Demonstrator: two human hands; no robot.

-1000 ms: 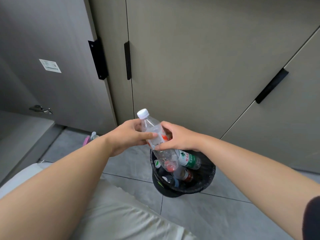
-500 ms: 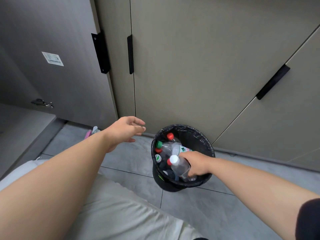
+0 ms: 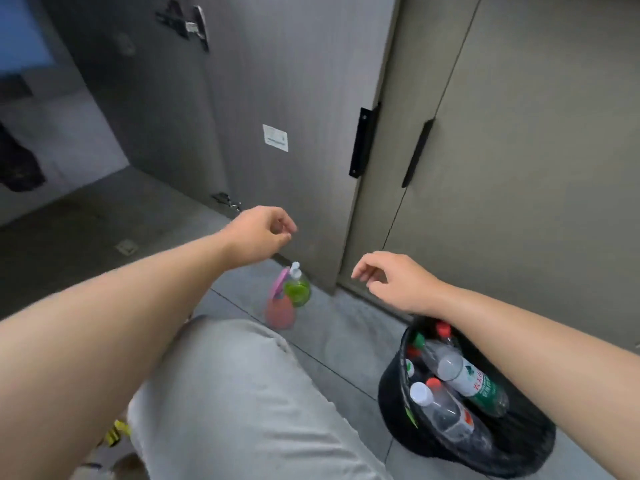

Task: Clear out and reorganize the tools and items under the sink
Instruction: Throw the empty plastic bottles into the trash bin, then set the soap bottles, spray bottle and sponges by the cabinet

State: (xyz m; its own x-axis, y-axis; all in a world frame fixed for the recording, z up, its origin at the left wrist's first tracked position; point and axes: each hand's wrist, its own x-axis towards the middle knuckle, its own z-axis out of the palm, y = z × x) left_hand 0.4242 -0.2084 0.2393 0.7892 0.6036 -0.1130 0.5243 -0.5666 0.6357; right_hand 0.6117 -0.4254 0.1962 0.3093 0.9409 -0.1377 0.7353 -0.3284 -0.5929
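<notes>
My left grip (image 3: 259, 233) loosely curled, right grip (image 3: 391, 282) slack, both empty, I'd reach low for the round green pump-top bottle (image 3: 297, 289) on the floor (image 3: 346, 341), clasping its body, not the pump.

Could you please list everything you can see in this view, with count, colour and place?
bin: one, black with a black liner, on the floor, lower right
plastic bottles: several, clear with red, green and white caps, inside the bin
pump bottle: one, green with a white pump, on the floor by the open door
pink item: one, beside the pump bottle, too blurred to identify
open door: one, dark grey, upper middle
sticker: one, white, on the open door
cabinet doors: olive-grey, shut, right
handles: two, black, upright
floor: grey tiles
trouser leg: light grey, bottom centre
left hand: empty, loosely curled
right hand: empty, beyond the bin
</notes>
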